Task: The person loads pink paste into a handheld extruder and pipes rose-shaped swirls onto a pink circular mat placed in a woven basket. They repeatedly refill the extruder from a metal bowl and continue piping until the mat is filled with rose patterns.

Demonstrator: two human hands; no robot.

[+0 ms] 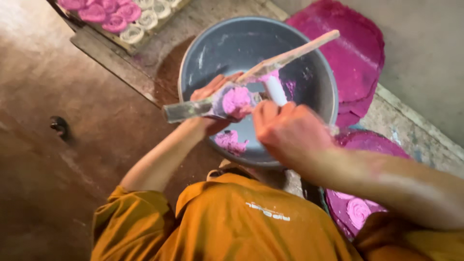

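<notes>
My left hand [212,104] is over a grey metal basin [309,94] and holds a clear flat strip [186,110] with a pink flower-shaped lump [237,100] resting on it. My right hand [285,130] grips a white handle [275,91] of a tool whose tip touches the pink lump. A long pale stick [295,53] lies slanted across the basin. More pink paste [231,141] sits on the basin floor, below my left hand.
A wooden tray [123,44] at the top left carries pink and white flower shapes [116,21]. Pink round sheets [350,48] lie to the right of the basin. Another pink flower [358,211] rests on a pink surface at lower right. Brown floor lies left.
</notes>
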